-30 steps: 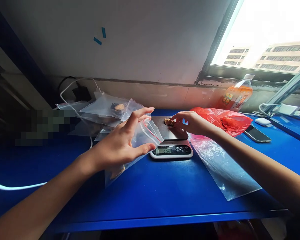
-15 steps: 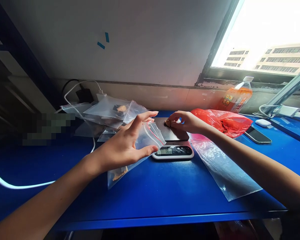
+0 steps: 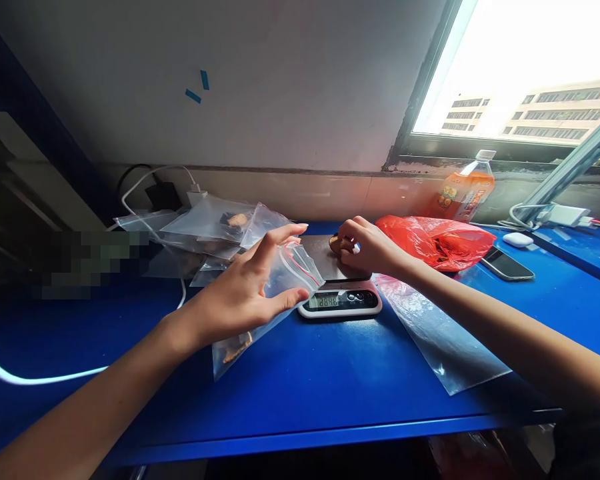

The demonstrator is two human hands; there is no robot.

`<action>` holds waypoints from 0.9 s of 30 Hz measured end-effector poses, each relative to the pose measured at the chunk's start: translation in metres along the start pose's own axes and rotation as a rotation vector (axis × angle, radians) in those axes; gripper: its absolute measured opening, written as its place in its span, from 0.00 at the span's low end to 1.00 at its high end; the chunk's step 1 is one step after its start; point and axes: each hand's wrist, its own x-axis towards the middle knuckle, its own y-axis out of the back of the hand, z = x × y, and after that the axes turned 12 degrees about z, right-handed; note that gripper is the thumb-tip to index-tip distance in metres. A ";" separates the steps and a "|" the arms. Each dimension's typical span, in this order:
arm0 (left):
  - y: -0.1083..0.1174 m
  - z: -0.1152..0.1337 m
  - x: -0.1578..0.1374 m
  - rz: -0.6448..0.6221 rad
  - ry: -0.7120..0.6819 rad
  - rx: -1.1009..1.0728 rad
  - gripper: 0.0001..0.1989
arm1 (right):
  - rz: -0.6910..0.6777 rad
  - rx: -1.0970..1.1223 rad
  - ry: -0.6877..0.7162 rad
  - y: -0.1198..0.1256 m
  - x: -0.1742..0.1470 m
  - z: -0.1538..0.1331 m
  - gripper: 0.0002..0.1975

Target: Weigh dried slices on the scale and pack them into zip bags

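My left hand [image 3: 245, 293] holds a clear zip-lock bag [image 3: 275, 313] with a red seal line. Its thumb and forefinger are spread at the bag's mouth; the other fingers are partly hidden. One brown dried piece [image 3: 237, 348] lies in the bag's lower corner. My right hand [image 3: 367, 247] pinches a brown dried slice [image 3: 339, 247] over the metal plate of a kitchen scale [image 3: 340, 301]. Whether the slice touches the plate I cannot tell. Digits are lit on the scale's display.
Several zip-lock bags [image 3: 205, 223] with brown pieces are piled at the back left. On the right are a red plastic bag [image 3: 435, 240], a clear bag [image 3: 450, 340], a phone [image 3: 507, 263], a white case [image 3: 517, 239] and an orange drink bottle [image 3: 467, 190]. A white cable [image 3: 35, 381] crosses the left side.
The digits on the scale's display have changed. My right hand has turned slightly, and more of the slice shows in its fingers. The view has shifted a little; my left hand keeps its pose.
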 end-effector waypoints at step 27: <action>-0.014 0.013 -0.008 -0.124 -0.036 -0.069 0.35 | -0.031 0.689 -0.020 0.047 -0.072 -0.090 0.10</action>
